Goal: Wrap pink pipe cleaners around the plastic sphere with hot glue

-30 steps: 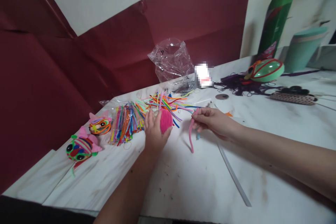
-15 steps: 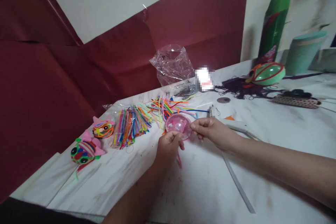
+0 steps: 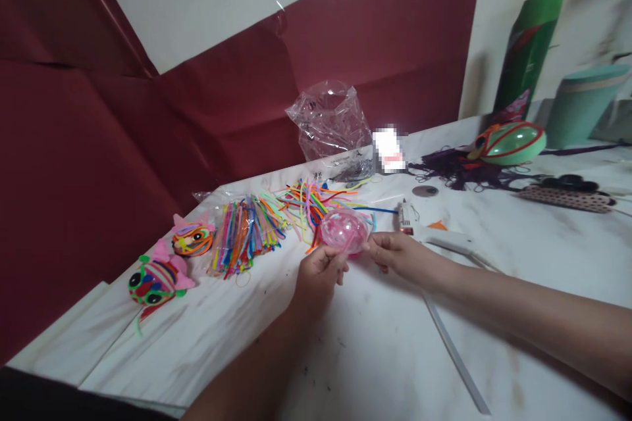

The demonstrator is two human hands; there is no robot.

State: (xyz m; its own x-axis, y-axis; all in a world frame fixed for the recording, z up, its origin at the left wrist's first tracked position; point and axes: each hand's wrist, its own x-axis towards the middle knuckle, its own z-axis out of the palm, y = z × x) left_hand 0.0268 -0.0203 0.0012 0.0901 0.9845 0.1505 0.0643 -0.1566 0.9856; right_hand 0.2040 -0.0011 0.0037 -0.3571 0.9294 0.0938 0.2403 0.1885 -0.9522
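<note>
A clear pink plastic ball (image 3: 344,227) with paler pink patches is between my two hands over the table. My left hand (image 3: 320,273) is closed in a pinch at its near left edge, and a thin pink pipe cleaner (image 3: 348,245) runs from those fingertips across the ball's near side. At the ball's right edge my right hand (image 3: 390,251) is also closed, thumb against forefinger. The exact contact of the right fingertips is hard to see. Just beyond the right hand lies a white glue gun (image 3: 447,237), its nozzle end towards the back.
Bundled pipe cleaners (image 3: 249,233) and loose ones (image 3: 309,200) lie left and behind. Two decorated fish figures (image 3: 157,279) sit at the left. A green balloon-like figure (image 3: 513,143), purple threads (image 3: 451,164) and a dotted case (image 3: 565,198) are right. A grey strip (image 3: 457,355) lies in front.
The pink ball has turned so its rounded side faces up more, and the pink strand that hung below my left hand now lies across it. Both hands stay pinched beside it.
</note>
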